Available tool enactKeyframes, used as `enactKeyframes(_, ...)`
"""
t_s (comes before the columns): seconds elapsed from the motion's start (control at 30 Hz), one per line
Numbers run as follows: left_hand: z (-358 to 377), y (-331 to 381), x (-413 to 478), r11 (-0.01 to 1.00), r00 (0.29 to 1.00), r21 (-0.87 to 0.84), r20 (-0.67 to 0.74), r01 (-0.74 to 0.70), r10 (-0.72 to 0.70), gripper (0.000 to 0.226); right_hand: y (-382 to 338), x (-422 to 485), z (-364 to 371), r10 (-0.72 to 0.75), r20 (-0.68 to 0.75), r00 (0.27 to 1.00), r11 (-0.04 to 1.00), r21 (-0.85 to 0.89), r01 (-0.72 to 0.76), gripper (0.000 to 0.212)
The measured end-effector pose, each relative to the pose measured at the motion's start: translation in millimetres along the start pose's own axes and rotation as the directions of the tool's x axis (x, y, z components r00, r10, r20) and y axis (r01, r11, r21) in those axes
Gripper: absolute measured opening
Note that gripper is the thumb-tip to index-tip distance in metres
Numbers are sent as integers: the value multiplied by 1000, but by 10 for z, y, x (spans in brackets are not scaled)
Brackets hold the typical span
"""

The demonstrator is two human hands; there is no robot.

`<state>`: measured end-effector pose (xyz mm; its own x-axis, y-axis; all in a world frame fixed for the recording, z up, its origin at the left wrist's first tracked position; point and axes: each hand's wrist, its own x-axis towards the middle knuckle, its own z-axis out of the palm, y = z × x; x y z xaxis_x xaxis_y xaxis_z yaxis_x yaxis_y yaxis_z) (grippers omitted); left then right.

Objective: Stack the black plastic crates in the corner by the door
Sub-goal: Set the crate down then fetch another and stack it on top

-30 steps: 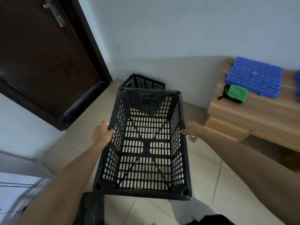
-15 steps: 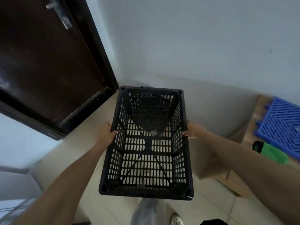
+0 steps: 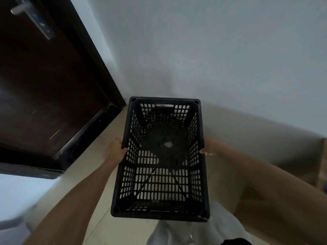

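I hold a black slotted plastic crate in the air in front of me, open side up, its far end toward the corner. My left hand grips its left long rim and my right hand grips its right long rim. Through the crate's slotted bottom a dark shape shows below its far half, which may be a second crate on the floor; I cannot make it out clearly.
A dark brown door with a metal handle fills the left side, its frame ending at the corner. A pale wall runs behind. Wooden furniture sits at the right edge. Beige tiled floor lies below.
The crate has moved forward toward the corner and now covers the crate that stood on the floor there. The view has swung left, so the blue mat and wooden bench have left the frame.
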<state>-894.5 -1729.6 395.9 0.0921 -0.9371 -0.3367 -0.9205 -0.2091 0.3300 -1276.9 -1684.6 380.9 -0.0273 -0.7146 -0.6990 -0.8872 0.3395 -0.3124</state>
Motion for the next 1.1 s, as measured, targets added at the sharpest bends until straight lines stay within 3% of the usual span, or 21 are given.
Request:
enactKeyframes(0.23,116,277,682,989,989,-2,37,145,-145,22,-78,974,-560,-46,94,994,994,-98,55,27)
enactKeyframes(0.43,383,386,1125,942,942,-33,57,334,-332,28,-238,1896,-1053,-105,155,982,970,-204,136,53)
enactKeyframes(0.53,564,398,1344,919,918,-21,66,393,-391,29,-360,2303,-1213,-92,110,990,971,-211,114,50)
enactKeyframes(0.8,1170,441,1947,873,872,-78,139,481,-468,30,-505,3357,-1410,-160,131,978,936,-294,193,38)
enactKeyframes(0.97,1452,466,2157,845,849,-114,154,523,-505,29,-559,3777,-1450,-171,138,976,916,-342,209,51)
enactKeyframes(1.07,1596,489,2228,830,835,-115,163,545,-526,29,-595,4007,-1412,-209,204,956,912,-311,266,70)
enactKeyframes(1.1,1641,504,2232,824,828,-115,171,555,-534,29,-612,4064,-1409,-194,161,968,904,-353,240,60)
